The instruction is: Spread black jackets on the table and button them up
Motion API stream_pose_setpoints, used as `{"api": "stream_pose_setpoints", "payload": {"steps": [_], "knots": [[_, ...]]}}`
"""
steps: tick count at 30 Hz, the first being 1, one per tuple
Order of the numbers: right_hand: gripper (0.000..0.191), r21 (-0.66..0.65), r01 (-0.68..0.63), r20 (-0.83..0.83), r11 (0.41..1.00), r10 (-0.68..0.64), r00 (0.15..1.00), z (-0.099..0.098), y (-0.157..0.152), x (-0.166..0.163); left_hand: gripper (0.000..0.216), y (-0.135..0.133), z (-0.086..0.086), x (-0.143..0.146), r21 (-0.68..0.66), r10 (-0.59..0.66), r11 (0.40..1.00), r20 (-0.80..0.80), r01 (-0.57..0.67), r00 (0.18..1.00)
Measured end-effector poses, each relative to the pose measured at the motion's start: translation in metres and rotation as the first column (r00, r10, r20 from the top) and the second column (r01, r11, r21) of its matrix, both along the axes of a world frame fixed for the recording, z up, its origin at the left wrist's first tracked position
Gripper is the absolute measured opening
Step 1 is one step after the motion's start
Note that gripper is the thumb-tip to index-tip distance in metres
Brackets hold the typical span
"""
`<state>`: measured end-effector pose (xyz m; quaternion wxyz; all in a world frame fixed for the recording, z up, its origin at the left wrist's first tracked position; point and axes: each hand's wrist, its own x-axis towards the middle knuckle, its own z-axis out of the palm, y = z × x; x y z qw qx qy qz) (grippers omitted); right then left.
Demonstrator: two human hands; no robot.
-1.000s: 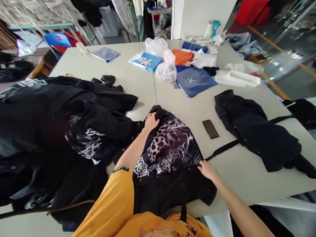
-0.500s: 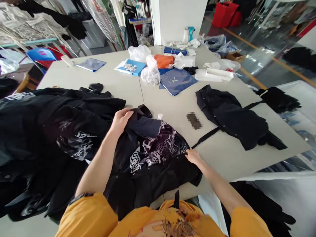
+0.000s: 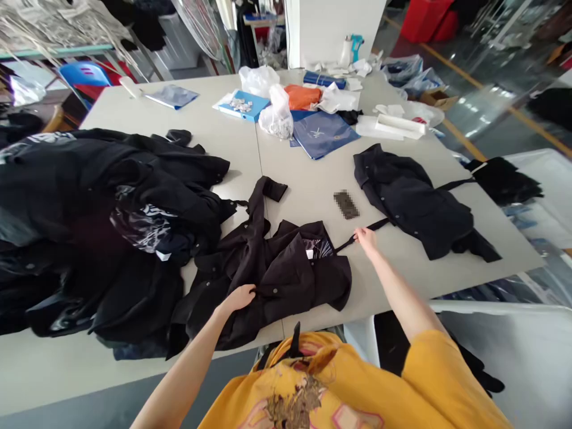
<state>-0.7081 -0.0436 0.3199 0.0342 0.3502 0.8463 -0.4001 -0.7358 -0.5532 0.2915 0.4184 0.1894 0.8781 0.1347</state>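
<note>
A black jacket (image 3: pixel 286 274) lies in front of me, its front folded over so that only a small patch of the patterned lining (image 3: pixel 319 248) and a white label show. My left hand (image 3: pixel 241 297) is closed on the jacket's near front, fingers pinching the cloth. Above the table, my right hand (image 3: pixel 366 240) pinches a thin black strap (image 3: pixel 346 243) that runs from the jacket's right side. Beyond that hand, a black strap continues to a second dark garment (image 3: pixel 415 202) lying buttoned at the right.
A large heap of black garments (image 3: pixel 89 226) covers the table's left side. A pixelated dark object (image 3: pixel 346 204) lies between the jackets. Toward the back are clear plastic bags (image 3: pixel 277 116), a blue box (image 3: pixel 245 106), a navy packet (image 3: pixel 324 132) and orange cloth (image 3: pixel 302 96). White bins stand at right.
My left hand moved from the jacket's far left part to its near front, and the cloth now covers most of the patterned lining. My right hand moved from the jacket's edge onto the strap.
</note>
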Motion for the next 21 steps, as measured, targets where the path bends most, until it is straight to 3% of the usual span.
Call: {"api": "stream_pose_setpoints", "payload": {"steps": [4,9,15,21], "knots": [[0.027,0.182,0.045,0.031,0.982,-0.051,0.998,-0.013,0.069,-0.039,0.043,0.01,-0.037,0.02,-0.116,0.118,0.986,-0.032,-0.121,0.993],[0.043,0.235,-0.033,0.107,0.972,0.008,0.994,-0.053,0.102,-0.091,0.044,0.023,-0.059,0.019,-0.249,0.161,0.954,-0.052,-0.169,0.986],[0.06,0.252,-0.038,0.218,0.967,-0.019,0.976,-0.088,0.112,-0.108,0.043,0.024,-0.068,0.017,-0.313,0.162,0.935,-0.036,-0.165,0.986],[0.065,0.264,-0.048,0.24,0.963,-0.017,0.971,-0.087,0.113,-0.109,0.04,0.029,-0.063,0.016,-0.323,0.172,0.93,-0.042,-0.176,0.984]]}}
